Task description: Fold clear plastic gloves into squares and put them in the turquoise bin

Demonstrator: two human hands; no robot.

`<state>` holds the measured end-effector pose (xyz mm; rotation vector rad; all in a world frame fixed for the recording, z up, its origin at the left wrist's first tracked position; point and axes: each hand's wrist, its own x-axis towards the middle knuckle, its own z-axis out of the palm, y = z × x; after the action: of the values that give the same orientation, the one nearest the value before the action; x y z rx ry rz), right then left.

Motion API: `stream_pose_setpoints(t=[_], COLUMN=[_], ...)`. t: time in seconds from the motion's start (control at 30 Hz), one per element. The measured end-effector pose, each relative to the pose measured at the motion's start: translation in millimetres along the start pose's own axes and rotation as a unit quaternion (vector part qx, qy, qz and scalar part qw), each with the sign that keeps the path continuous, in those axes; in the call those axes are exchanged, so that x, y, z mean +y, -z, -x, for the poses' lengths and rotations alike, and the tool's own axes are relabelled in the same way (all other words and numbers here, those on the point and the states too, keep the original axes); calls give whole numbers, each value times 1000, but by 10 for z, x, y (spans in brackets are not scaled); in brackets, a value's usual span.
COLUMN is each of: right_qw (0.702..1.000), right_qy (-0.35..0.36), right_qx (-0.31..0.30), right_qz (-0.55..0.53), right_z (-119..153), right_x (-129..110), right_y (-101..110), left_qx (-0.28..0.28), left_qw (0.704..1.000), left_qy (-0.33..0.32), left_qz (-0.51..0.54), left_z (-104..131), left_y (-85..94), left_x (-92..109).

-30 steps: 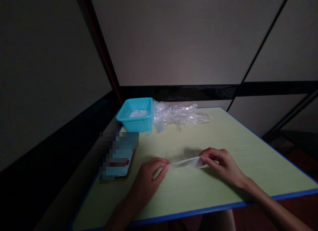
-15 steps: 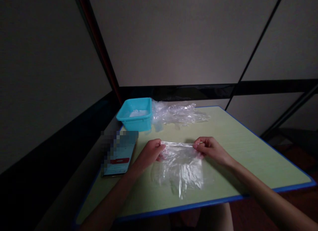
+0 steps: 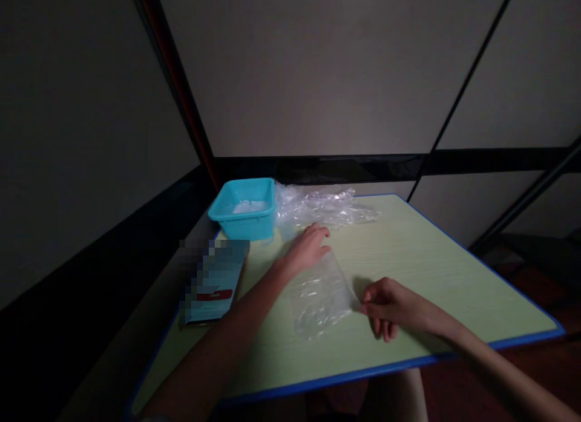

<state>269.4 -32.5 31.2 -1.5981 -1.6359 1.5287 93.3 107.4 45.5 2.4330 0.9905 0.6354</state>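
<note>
A clear plastic bag (image 3: 320, 295) lies crinkled over the middle of the table, partly under my left hand. My right hand (image 3: 385, 307) pinches its right-hand corner between thumb and forefinger, the other fingers curled. My left hand (image 3: 309, 247) stretches over the bag's far end, thumb and fingers apart. Whether its thumb touches the bag I cannot tell. Just beyond its fingertips is a heap of clear plastic bags (image 3: 327, 208) at the table's far edge.
A turquoise plastic basin (image 3: 249, 229) with something whitish inside stands at the far left. Nearer sits a phone or tablet (image 3: 218, 283) with a lit, partly pixelated screen. The pale green table (image 3: 422, 270) has a blue rim, and panelled walls rise behind and at left.
My left hand has left the bag's edge and moved forward and right, fingers spreading. My right hand has drawn nearer with its corner, and the bag now lies turned and flatter.
</note>
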Motion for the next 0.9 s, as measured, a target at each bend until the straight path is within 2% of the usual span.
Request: stream_pose_setpoints(t=[0.07,0.13,0.2,0.33,0.47,0.67,0.9], right_qw=[991,958,924,889,879,881,884], right_qy=[33,104,174,277,280,263,232], right_qx=[61,136,162,60,-22,-34,-59], right_qz=[114,229,298,359,385,392,401], right_z=[70,81,17,-271,-523,-577,-592], right_x=[4,-26,-92,-227,-193,-36,-62], right_y=[136,290,405,428,355,383,392], left_qx=[24,45,66,107,102,83,69], left_qw=[1000,999,998,992,993,990,977], left_qy=[-14,-11,5,72,52,-48,-74], left_qz=[-4,-4,2,12,-24,-108,-188], left_z=[66,224,433,808,965,988,1001], left_y=[37,111,188,245,193,167,176], left_x=[61,82,66,-61,-253,-382,-346])
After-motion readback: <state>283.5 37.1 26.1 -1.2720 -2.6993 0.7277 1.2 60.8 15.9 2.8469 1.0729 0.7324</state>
